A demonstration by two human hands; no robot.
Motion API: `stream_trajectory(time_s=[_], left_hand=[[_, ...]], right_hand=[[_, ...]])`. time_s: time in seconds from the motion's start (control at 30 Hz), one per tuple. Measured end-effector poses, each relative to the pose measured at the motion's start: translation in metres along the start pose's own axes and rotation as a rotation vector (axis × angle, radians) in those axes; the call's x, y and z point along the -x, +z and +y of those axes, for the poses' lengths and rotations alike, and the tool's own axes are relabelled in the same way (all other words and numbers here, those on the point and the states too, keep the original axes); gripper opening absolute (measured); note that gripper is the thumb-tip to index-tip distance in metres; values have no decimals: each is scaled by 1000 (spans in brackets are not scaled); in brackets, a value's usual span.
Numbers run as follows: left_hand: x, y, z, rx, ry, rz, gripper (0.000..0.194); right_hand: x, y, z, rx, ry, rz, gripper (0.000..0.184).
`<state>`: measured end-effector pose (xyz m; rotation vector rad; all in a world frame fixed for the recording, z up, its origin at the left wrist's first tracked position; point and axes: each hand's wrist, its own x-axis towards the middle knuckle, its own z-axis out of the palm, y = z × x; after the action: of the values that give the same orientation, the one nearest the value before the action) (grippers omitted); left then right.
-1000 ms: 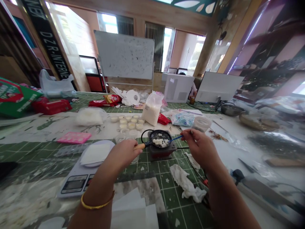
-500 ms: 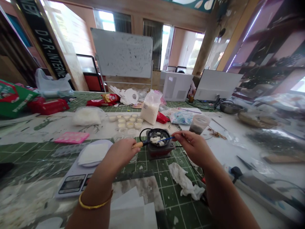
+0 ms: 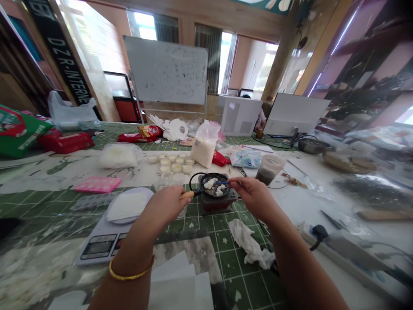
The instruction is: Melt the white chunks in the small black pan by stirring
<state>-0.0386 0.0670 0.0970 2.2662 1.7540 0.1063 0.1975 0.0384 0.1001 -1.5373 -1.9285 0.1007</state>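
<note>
My left hand (image 3: 171,202) is closed round the wooden handle (image 3: 189,195) of a small black frying pan (image 3: 202,186). The pan rests on a small dark hot plate (image 3: 217,204). White lumps (image 3: 211,184) lie inside it, in clusters across the bottom. My right hand (image 3: 250,191) pinches a thin blue stick (image 3: 224,182), its far end down among the lumps; the tip is too small to make out. A gold bangle (image 3: 130,275) circles my left wrist.
Several small filled cups (image 3: 176,163) and a bag of white granules (image 3: 204,148) stand behind the pan. A kitchen scale (image 3: 103,241) is at left, crumpled tissue (image 3: 250,245) below my right hand, a plastic tub (image 3: 270,168) and power strip (image 3: 342,254) at right.
My right hand has shifted slightly left and up over the pan's rim with the blue stick. The white lumps are spread differently, more to the upper left and right. My left hand stays on the handle.
</note>
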Motion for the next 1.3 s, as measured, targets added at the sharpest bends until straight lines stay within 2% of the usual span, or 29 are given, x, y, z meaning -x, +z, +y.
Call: stream_trajectory(time_s=[0.07, 0.17, 0.3, 0.47, 0.6, 0.73, 0.87, 1.0, 1.07, 1.3], left_hand=[[0, 0, 0, 0, 9, 2, 29], [1, 0, -1, -5, 17, 1, 30], [0, 1, -1, -10, 19, -3, 30], [0, 0, 0, -26, 20, -8, 28], [1, 0, 1, -20, 12, -10, 30], [2, 1, 0, -18, 28, 1, 27], [2, 1, -1, -19, 22, 1, 27], [2, 0, -1, -18, 38, -2, 27], [3, 0, -1, -9, 42, -11, 26], [-1, 1, -2, 3, 32, -17, 29]], right_hand=[[2, -1, -2, 2, 3, 8, 28], [3, -1, -5, -7, 20, 92, 29], [4, 1, -7, -6, -45, -16, 28], [5, 1, -9, -23, -15, 74, 29], [4, 4, -9, -1, -47, -29, 28], [5, 1, -7, 44, -13, 47, 29], [6, -3, -6, 71, -43, -15, 28], [7, -10, -5, 46, 12, 102, 29], [8, -13, -5, 42, 24, 119, 28], [9, -8, -7, 25, -26, -21, 29]])
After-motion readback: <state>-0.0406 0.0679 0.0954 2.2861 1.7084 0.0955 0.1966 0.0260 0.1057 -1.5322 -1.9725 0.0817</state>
